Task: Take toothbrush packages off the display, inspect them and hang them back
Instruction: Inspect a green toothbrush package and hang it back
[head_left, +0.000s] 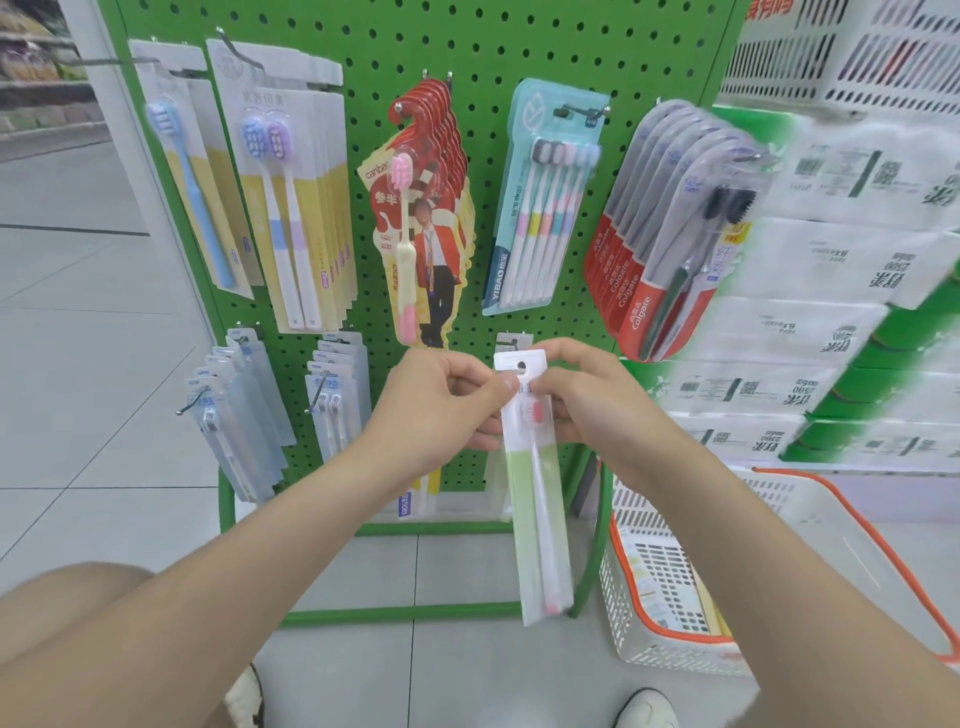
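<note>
Holding 1 toothbrush package (537, 499) just before the display (483, 52), left hand (441, 410) and right hand (589, 408) had fingers (498, 387) clamped on its top. Inspection seemed underway; next, its hole (521, 367) should meet the hook (514, 343) behind.

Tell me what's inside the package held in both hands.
The package holds one toothbrush, pink bristles up, white handle, on a green-and-white card. Thumbs of the left hand and right hand cover the print above the bristles.
</note>
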